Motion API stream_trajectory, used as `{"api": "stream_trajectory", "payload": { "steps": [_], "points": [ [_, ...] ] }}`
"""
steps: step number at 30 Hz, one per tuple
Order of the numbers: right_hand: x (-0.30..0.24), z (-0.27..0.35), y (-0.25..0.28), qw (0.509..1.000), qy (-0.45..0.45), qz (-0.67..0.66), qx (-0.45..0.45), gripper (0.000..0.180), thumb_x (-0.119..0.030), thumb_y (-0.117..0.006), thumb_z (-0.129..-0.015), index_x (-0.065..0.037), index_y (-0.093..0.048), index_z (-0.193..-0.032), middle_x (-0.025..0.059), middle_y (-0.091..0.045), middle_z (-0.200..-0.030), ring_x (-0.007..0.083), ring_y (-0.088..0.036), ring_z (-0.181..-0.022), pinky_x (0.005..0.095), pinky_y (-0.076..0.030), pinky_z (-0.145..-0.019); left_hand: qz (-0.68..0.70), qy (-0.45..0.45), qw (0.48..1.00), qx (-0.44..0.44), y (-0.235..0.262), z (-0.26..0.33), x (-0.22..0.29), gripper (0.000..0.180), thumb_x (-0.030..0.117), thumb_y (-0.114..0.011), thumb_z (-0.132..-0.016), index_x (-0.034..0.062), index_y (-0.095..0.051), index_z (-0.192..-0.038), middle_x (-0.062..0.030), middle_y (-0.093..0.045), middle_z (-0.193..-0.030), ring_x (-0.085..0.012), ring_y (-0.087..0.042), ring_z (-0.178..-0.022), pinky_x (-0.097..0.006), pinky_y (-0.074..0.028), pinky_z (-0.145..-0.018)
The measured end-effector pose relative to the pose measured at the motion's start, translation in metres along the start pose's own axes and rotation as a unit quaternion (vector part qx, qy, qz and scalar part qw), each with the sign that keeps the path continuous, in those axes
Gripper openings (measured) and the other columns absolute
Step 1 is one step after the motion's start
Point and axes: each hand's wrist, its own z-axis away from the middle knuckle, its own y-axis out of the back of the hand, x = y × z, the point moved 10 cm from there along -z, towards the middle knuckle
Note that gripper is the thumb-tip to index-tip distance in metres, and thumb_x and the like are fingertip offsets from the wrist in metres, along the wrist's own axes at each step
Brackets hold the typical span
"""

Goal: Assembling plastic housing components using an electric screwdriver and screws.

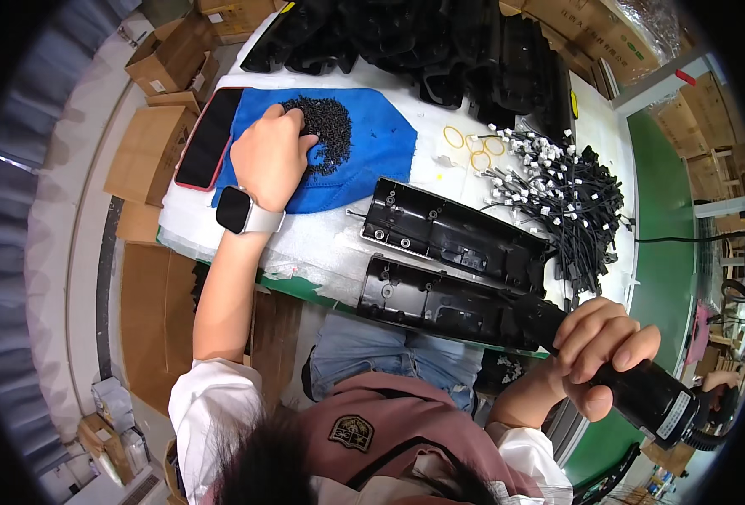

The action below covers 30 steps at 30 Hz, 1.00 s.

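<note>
My left hand (270, 158), with a watch (235, 209) on its wrist, reaches into a pile of small black screws (330, 126) on a blue cloth (381, 126). Its fingers are curled together at the pile's left side; the fingertips are hidden, so whatever they pinch does not show. In my right hand (604, 349) is a black electric screwdriver (654, 404), its tip end pointing left over the near black plastic housing (440, 305). A second, similar housing (457, 236) lies just beyond, hollow side up, with a thin metal piece sticking out at its left end.
A phone (207, 139) with a red edge lies left of the cloth. Bundled black cables with white connectors (558, 194) heap at the right, beside yellow rubber bands (473, 147). Black plastic parts (406, 42) are stacked at the back. Cardboard boxes (149, 143) stand left of the table.
</note>
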Motion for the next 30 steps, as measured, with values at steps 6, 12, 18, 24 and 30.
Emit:
{"api": "stream_trajectory", "payload": {
  "steps": [6,12,18,24,30],
  "points": [
    [0.003,-0.002,-0.002,1.000,-0.013,0.011,0.013,0.039,-0.010,-0.076,-0.076,-0.007,-0.046,-0.101,0.0038,-0.058,-0.063,0.0201,-0.057,-0.046,0.0327,-0.049,-0.046,0.075,-0.023,0.995,0.060,0.007,-0.003,0.006,0.008,0.012,-0.067,-0.079,0.0048,-0.063,-0.080,-0.0121,-0.061,-0.081,-0.0341,-0.062,-0.072,-0.041,-0.050,-0.061],
    [0.010,-0.004,-0.001,0.999,-0.015,0.003,0.049,0.039,-0.012,-0.076,-0.075,-0.008,-0.047,-0.101,0.0027,-0.056,-0.062,0.0178,-0.055,-0.044,0.0315,-0.046,-0.044,0.106,-0.062,0.989,0.084,0.013,0.002,0.008,0.010,0.011,-0.065,-0.083,0.0013,-0.063,-0.080,-0.0137,-0.062,-0.075,-0.0344,-0.061,-0.067,-0.040,-0.049,-0.060],
    [0.003,-0.018,0.005,0.989,0.046,-0.037,0.138,0.040,-0.026,-0.074,-0.083,-0.014,-0.045,-0.107,-0.0038,-0.056,-0.064,0.0118,-0.054,-0.047,0.0267,-0.044,-0.048,0.728,0.055,0.643,-0.233,-0.028,0.041,0.075,0.012,0.008,-0.059,-0.092,-0.0028,-0.063,-0.094,-0.0084,-0.067,-0.082,-0.0132,-0.064,-0.064,-0.023,-0.051,-0.057],
    [-0.008,-0.033,0.007,0.968,0.113,-0.150,0.165,0.032,-0.021,-0.073,-0.079,-0.009,-0.052,-0.100,-0.0054,-0.057,-0.062,0.0053,-0.053,-0.046,0.0231,-0.041,-0.053,0.821,0.081,0.430,-0.367,-0.023,0.089,0.137,0.016,0.006,-0.059,-0.091,-0.0064,-0.062,-0.100,-0.0148,-0.068,-0.085,-0.0192,-0.067,-0.067,-0.026,-0.054,-0.060],
    [-0.011,-0.033,0.002,0.965,0.137,-0.170,0.142,0.033,-0.021,-0.072,-0.078,-0.008,-0.052,-0.100,-0.0045,-0.058,-0.062,0.0059,-0.053,-0.045,0.0237,-0.043,-0.053,0.817,0.061,0.441,-0.366,-0.024,0.092,0.144,0.015,0.005,-0.063,-0.089,-0.0069,-0.063,-0.098,-0.0160,-0.068,-0.083,-0.0192,-0.067,-0.065,-0.026,-0.055,-0.060]
  ]
}}
